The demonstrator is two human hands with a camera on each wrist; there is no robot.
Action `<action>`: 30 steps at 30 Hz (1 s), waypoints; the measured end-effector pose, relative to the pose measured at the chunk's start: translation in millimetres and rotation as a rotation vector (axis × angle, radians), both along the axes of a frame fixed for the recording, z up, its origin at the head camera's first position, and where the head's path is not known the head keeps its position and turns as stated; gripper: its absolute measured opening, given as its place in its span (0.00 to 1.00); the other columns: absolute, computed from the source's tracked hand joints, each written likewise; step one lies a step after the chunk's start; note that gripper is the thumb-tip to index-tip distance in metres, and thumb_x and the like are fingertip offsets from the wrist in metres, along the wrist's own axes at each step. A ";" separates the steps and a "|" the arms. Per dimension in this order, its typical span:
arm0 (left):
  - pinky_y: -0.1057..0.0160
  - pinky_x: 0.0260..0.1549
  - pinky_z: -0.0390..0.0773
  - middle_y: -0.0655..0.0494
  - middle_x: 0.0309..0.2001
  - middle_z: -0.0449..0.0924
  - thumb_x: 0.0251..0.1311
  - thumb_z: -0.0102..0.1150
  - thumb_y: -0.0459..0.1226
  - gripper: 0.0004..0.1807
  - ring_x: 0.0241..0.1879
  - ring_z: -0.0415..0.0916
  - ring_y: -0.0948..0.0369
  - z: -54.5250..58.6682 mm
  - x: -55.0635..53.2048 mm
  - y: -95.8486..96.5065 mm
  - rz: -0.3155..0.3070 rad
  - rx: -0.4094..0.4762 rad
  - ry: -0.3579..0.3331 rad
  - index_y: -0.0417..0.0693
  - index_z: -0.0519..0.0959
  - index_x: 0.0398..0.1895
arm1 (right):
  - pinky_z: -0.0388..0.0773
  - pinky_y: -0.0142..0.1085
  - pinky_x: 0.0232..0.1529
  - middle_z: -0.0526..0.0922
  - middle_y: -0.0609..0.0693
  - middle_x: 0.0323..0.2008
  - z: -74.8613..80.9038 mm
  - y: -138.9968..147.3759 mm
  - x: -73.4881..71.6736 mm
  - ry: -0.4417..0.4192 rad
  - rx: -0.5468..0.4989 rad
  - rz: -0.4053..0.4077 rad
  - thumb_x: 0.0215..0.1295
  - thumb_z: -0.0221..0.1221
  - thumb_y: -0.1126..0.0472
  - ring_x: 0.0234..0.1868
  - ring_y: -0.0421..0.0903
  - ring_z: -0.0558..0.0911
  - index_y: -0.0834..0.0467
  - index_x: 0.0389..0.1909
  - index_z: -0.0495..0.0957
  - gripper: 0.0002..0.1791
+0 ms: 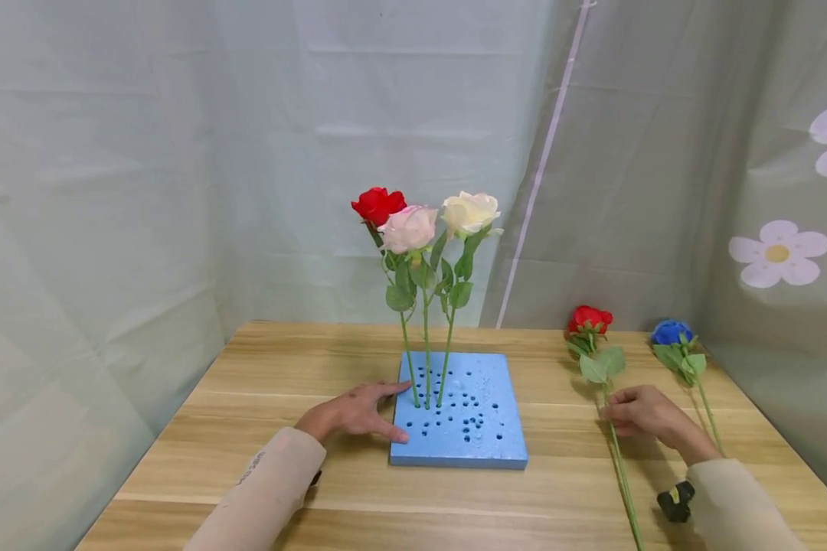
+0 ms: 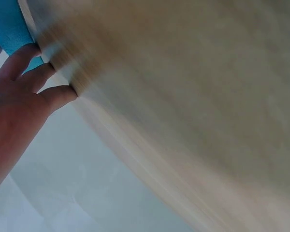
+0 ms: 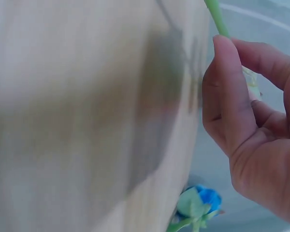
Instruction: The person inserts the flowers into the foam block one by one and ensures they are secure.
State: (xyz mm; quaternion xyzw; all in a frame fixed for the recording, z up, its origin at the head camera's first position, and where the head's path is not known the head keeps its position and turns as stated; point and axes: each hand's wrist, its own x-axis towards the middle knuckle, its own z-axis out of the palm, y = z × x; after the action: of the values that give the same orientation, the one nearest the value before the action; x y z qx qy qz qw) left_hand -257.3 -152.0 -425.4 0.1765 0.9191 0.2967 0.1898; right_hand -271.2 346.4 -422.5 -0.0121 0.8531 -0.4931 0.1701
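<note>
A blue board (image 1: 455,451) dotted with holes lies on the wooden table. Upright in its holes stand a red rose (image 1: 377,207), a pale pink rose (image 1: 410,229) and a cream-white rose (image 1: 470,213). My left hand (image 1: 354,412) rests at the board's left side, fingers spread and fairly straight, thumb and forefinger touching it. To the right of the board, my right hand (image 1: 651,417) pinches the green stem of another red rose (image 1: 589,317) between thumb and forefinger. In the right wrist view that stem (image 3: 216,17) runs up from the fingertips.
A blue rose (image 1: 671,333) lies beyond my right hand near the table's right edge. Grey curtains (image 1: 413,92) hang behind and at both sides of the wooden table (image 1: 276,360). A small black object (image 1: 675,501) shows at the right wrist.
</note>
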 end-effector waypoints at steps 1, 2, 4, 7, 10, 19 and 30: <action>0.36 0.68 0.55 0.46 0.76 0.57 0.46 0.75 0.61 0.54 0.74 0.51 0.43 -0.1 -0.1 -0.1 0.001 0.000 -0.001 0.64 0.61 0.77 | 0.85 0.38 0.36 0.77 0.55 0.36 2.5 -2.7 -0.3 0.005 -0.008 0.001 0.69 0.60 0.66 0.34 0.45 0.82 0.75 0.45 0.72 0.14; 0.37 0.69 0.55 0.46 0.76 0.56 0.46 0.75 0.61 0.54 0.74 0.51 0.43 0.1 0.0 -0.2 0.003 -0.001 -0.003 0.64 0.61 0.77 | 0.85 0.39 0.36 0.78 0.55 0.36 4.9 -5.3 -0.7 0.014 -0.012 0.008 0.69 0.59 0.66 0.34 0.45 0.82 0.75 0.45 0.71 0.14; 0.37 0.68 0.55 0.45 0.76 0.56 0.45 0.75 0.61 0.54 0.74 0.51 0.43 -0.3 -0.1 -0.5 0.008 0.002 -0.003 0.64 0.61 0.77 | 0.85 0.40 0.38 0.78 0.57 0.38 10.1 -10.8 -1.1 0.034 -0.027 0.025 0.71 0.58 0.65 0.36 0.45 0.81 0.74 0.45 0.71 0.14; 0.37 0.68 0.56 0.45 0.76 0.56 0.45 0.75 0.61 0.54 0.74 0.51 0.43 -1.2 0.1 -0.5 0.009 -0.001 -0.007 0.63 0.61 0.77 | 0.85 0.42 0.41 0.79 0.60 0.42 17.8 -20.2 -1.7 0.053 -0.065 0.030 0.72 0.57 0.65 0.40 0.47 0.82 0.75 0.47 0.70 0.15; 0.37 0.68 0.56 0.44 0.76 0.56 0.45 0.75 0.61 0.54 0.74 0.51 0.43 -1.4 0.1 0.1 0.008 0.005 -0.011 0.63 0.61 0.77 | 0.85 0.44 0.44 0.79 0.63 0.46 25.7 -29.6 -3.0 0.077 -0.098 0.036 0.72 0.57 0.65 0.43 0.50 0.83 0.75 0.49 0.68 0.16; 0.38 0.69 0.56 0.43 0.76 0.56 0.46 0.76 0.60 0.54 0.74 0.52 0.43 -1.4 -0.1 0.8 -0.004 0.009 -0.009 0.61 0.61 0.77 | 0.85 0.39 0.44 0.79 0.55 0.41 54.3 -58.4 -12.9 0.185 -0.151 0.036 0.73 0.58 0.63 0.40 0.43 0.81 0.72 0.48 0.70 0.15; 0.38 0.69 0.56 0.44 0.76 0.56 0.46 0.76 0.59 0.54 0.74 0.51 0.44 0.6 0.7 1.7 0.000 0.013 -0.009 0.62 0.61 0.77 | 0.85 0.39 0.43 0.80 0.56 0.41 86.2 -82.4 -21.8 0.267 -0.164 0.034 0.72 0.60 0.61 0.39 0.43 0.83 0.72 0.47 0.71 0.16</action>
State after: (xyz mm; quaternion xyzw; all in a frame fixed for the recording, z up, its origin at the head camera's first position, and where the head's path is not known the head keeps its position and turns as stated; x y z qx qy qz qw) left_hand -256.6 -150.4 -424.8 0.1763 0.9164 0.3033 0.1925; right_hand -293.0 263.9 -336.2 -0.1058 0.8247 -0.5521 0.0620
